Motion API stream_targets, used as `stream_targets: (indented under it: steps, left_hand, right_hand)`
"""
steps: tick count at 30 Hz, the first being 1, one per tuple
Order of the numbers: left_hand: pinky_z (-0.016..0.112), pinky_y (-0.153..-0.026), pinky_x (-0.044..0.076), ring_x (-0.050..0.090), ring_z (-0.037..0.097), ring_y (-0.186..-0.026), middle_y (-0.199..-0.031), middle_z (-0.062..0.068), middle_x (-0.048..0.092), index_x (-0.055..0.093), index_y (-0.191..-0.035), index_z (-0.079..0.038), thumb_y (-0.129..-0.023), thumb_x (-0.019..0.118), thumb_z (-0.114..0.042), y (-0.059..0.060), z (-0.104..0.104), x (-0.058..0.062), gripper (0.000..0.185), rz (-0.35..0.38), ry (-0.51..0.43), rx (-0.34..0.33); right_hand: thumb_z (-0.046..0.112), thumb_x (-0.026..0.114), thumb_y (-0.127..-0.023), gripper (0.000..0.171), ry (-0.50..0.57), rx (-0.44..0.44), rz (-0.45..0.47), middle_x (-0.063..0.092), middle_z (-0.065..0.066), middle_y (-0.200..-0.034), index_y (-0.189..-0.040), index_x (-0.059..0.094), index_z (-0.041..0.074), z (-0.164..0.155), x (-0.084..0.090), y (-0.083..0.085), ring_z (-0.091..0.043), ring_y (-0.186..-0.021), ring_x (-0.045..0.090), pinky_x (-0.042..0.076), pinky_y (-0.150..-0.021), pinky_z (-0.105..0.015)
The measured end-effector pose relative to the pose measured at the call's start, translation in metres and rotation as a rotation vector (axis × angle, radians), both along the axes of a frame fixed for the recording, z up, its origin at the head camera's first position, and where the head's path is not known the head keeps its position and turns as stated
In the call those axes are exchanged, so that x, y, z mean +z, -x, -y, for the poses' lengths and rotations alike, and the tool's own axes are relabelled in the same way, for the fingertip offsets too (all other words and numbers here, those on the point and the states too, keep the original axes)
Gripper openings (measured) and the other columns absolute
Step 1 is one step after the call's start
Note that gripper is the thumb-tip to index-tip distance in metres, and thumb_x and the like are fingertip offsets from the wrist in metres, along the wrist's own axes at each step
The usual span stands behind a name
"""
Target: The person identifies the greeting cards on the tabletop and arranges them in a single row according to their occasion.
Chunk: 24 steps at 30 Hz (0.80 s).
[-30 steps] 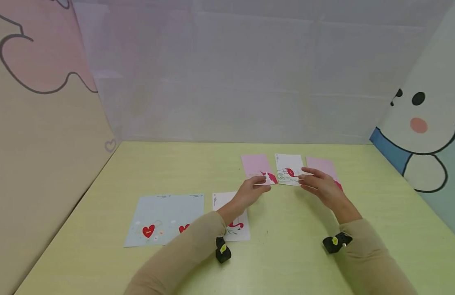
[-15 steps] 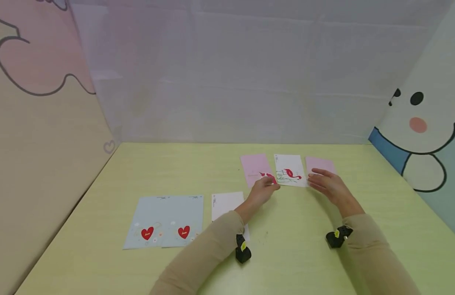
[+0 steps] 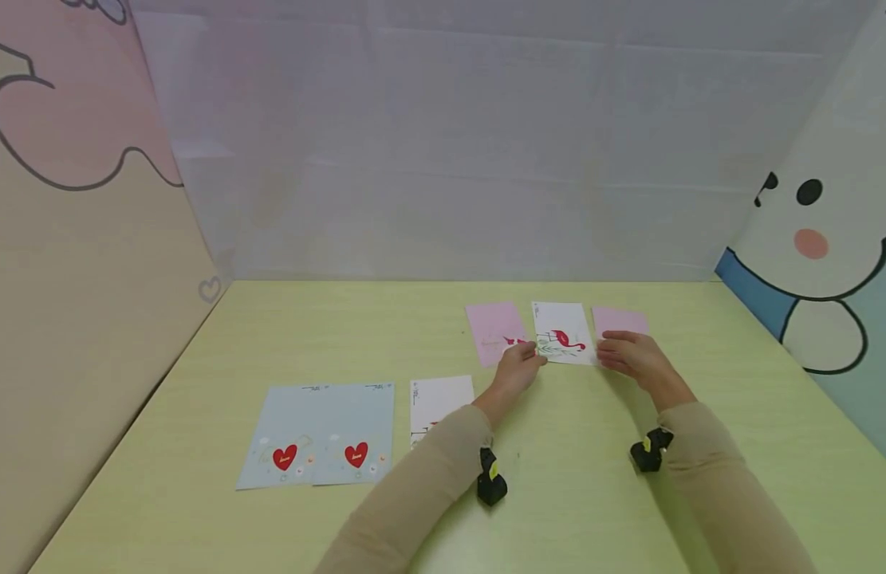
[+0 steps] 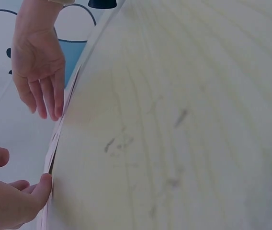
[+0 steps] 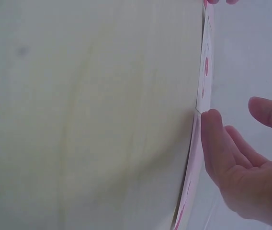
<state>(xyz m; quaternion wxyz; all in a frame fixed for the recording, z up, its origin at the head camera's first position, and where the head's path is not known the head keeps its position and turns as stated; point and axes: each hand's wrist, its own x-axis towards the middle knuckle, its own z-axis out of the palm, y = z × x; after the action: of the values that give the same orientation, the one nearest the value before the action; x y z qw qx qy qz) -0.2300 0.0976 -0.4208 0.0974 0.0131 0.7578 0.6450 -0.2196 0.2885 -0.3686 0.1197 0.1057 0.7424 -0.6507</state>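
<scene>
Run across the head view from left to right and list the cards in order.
Left blue heart card, right blue heart card, nearer white card, left pink card, white flamingo card, right pink card.

Cartoon panels (image 3: 837, 267) around the table (image 3: 572, 446) suggest a booth.

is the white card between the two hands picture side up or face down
Picture side up: in the head view, the white card, between the left hand and right hand, shows its red flamingo.
</scene>
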Motion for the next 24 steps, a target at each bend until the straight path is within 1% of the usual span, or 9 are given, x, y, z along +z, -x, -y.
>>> stream_targets:
  steps: [3,4,6,9,11,13,18,21,24]
  left_hand:
    - [0.026,-0.078,0.045,0.055,0.016,-0.094,-0.108,0.01,0.058,0.055,-0.115,0.003,-0.083,0.06,-0.013,-0.001,-0.001,0.004,0.037,0.009,0.001,0.002]
    - [0.026,-0.078,0.046,0.056,0.016,-0.092,-0.109,0.011,0.057,0.054,-0.116,0.004,-0.083,0.059,-0.01,-0.006,0.0,0.014,0.036,0.045,0.001,0.005]
    - [0.025,-0.073,0.047,0.057,0.017,-0.084,-0.11,0.012,0.057,0.053,-0.116,0.006,-0.084,0.056,-0.008,-0.007,0.0,0.017,0.035,0.048,0.002,0.017]
    - [0.023,-0.068,0.048,0.057,0.016,-0.079,-0.112,0.013,0.055,0.052,-0.116,0.007,-0.085,0.055,-0.007,-0.007,0.0,0.02,0.035,0.071,-0.023,0.025]
    - [0.023,-0.066,0.049,0.058,0.016,-0.078,-0.112,0.014,0.055,0.052,-0.116,0.008,-0.084,0.055,-0.005,-0.006,0.001,0.02,0.034,0.068,-0.044,0.032]
    - [0.023,-0.065,0.05,0.058,0.017,-0.077,-0.11,0.015,0.056,0.052,-0.114,0.01,-0.082,0.055,-0.001,-0.006,0.001,0.02,0.034,0.072,-0.097,0.036]
    - [0.022,-0.061,0.05,0.057,0.014,-0.066,-0.095,0.011,0.06,0.057,-0.108,0.011,-0.077,0.058,0.005,-0.005,0.002,0.019,0.031,0.072,-0.149,0.063]
    - [0.02,-0.057,0.049,0.055,0.011,-0.06,-0.083,0.008,0.061,0.06,-0.103,0.009,-0.075,0.06,0.005,-0.005,0.001,0.019,0.028,0.063,-0.12,0.074]
    - [0.019,-0.053,0.047,0.056,0.011,-0.057,-0.072,0.008,0.063,0.06,-0.102,0.009,-0.075,0.062,0.005,-0.005,-0.001,0.02,0.027,0.069,-0.105,0.089]
  right_hand:
    - [0.006,0.049,-0.088,0.055,-0.079,-0.003,0.02,0.057,-0.003,-0.083,-0.129,0.021,-0.019,0.001,0.0,0.002,-0.006,-0.072,0.058,0.048,-0.072,-0.023]
    - [0.007,0.049,-0.088,0.054,-0.102,-0.003,0.026,0.057,-0.004,-0.084,-0.128,0.022,-0.019,0.001,0.0,0.002,-0.006,-0.071,0.058,0.048,-0.072,-0.023]
    - [0.007,0.05,-0.088,0.053,-0.13,-0.006,0.033,0.057,-0.003,-0.083,-0.127,0.024,-0.019,0.002,0.0,0.003,-0.006,-0.071,0.058,0.049,-0.072,-0.024]
    - [0.007,0.05,-0.088,0.052,-0.128,-0.011,0.035,0.058,-0.001,-0.079,-0.126,0.026,-0.019,0.002,-0.001,0.003,-0.006,-0.07,0.058,0.049,-0.072,-0.025]
    - [0.007,0.05,-0.087,0.053,-0.119,-0.008,0.03,0.059,0.001,-0.077,-0.126,0.026,-0.019,0.002,-0.001,0.003,-0.006,-0.069,0.059,0.049,-0.071,-0.024]
    - [0.007,0.05,-0.088,0.052,-0.112,-0.01,0.03,0.059,0.001,-0.075,-0.126,0.026,-0.019,0.002,-0.001,0.002,-0.006,-0.068,0.059,0.049,-0.069,-0.023]
    - [0.007,0.05,-0.088,0.051,-0.11,-0.022,0.048,0.059,0.001,-0.074,-0.125,0.027,-0.019,0.0,-0.002,0.002,-0.006,-0.067,0.059,0.05,-0.067,-0.023]
    - [0.006,0.05,-0.087,0.05,-0.115,-0.015,0.058,0.059,0.001,-0.073,-0.125,0.028,-0.019,0.0,-0.003,0.002,-0.006,-0.066,0.059,0.05,-0.066,-0.023]
    - [0.006,0.051,-0.087,0.051,-0.121,0.017,0.052,0.06,0.001,-0.075,-0.124,0.028,-0.02,0.001,-0.003,0.001,-0.007,-0.067,0.059,0.05,-0.066,-0.024]
